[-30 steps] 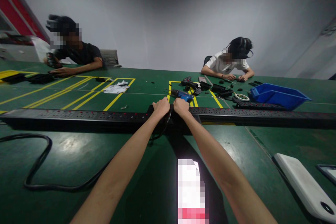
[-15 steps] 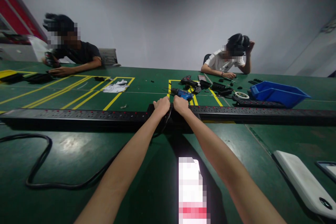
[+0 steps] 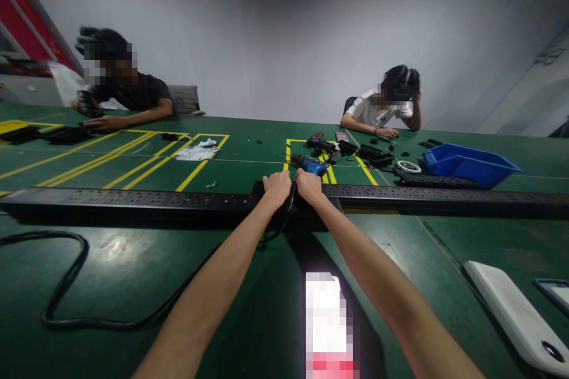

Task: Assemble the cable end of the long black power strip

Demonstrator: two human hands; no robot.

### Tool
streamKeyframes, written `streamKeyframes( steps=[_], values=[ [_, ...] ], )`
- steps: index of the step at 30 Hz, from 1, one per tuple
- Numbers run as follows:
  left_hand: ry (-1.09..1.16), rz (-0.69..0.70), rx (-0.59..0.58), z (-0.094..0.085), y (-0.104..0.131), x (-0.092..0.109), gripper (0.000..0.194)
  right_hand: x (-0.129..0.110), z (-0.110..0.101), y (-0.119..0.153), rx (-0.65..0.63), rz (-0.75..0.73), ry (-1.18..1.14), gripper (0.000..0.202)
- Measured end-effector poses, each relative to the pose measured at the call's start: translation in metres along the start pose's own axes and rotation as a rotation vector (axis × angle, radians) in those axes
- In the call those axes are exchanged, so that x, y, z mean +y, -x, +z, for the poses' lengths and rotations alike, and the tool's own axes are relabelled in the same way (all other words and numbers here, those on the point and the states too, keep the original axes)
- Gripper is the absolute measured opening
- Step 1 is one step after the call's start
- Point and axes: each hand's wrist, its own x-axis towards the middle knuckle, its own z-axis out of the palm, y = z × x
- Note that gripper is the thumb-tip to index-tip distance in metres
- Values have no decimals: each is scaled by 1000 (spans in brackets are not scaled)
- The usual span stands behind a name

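A long black power strip (image 3: 146, 200) with rows of sockets and small red marks lies across the table in front of me. At its middle is a raised black box, where my left hand (image 3: 277, 188) and my right hand (image 3: 308, 186) rest side by side. Both hands are closed with fingers curled over the far side; the fingertips are hidden. A black cable (image 3: 290, 208) comes up between the hands, drops over the near side and runs left along the table. Just beyond my right hand lies a blue cordless drill (image 3: 311, 164).
A blue bin (image 3: 471, 163), a roll of tape (image 3: 408, 167) and black parts lie at the right. White gloves (image 3: 198, 151) lie left of centre. A lit phone (image 3: 329, 314) and a white power bank (image 3: 511, 314) are near me. Two people sit across the green table.
My view has tilted up slightly, so everything sits a little lower. Both hands stay at the middle of the power strip. The person at the right has lowered their head and raised arm.
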Motion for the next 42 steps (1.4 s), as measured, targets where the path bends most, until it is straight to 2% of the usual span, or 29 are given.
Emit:
streamKeyframes(
  steps=[4, 10, 14, 19, 23, 27, 30, 33, 37, 42],
  values=[
    [15, 21, -32, 0, -1, -6, 33, 9, 7, -9, 28, 47, -180, 28],
    [45, 64, -82, -6, -1, -16, 34, 27, 10, -23, 41, 95, -777, 29],
    [24, 136, 27, -12, 12, -30, 38, 38, 7, -21, 74, 100, -1069, 25],
    [24, 200, 112, -16, 31, -45, 35, 45, 7, -15, 121, 70, -1228, 22],
    [43, 242, 114, -18, 38, -43, 33, 43, 8, -12, 137, 40, -1111, 24],
    [54, 254, 74, -19, 40, -35, 35, 38, 3, -3, 127, -89, -910, 37],
    [92, 292, 48, -16, 37, -35, 37, 33, -1, 4, 67, -173, -736, 41],
    [135, 317, 44, -11, 32, -41, 39, 28, -4, 7, -11, -196, -566, 42],
    [127, 183, 49, -4, 22, -46, 44, 27, -7, 6, -54, -186, -490, 45],
    [124, 56, -89, -7, 7, -48, 57, 27, -9, 7, -70, -179, -433, 49]
  ],
)
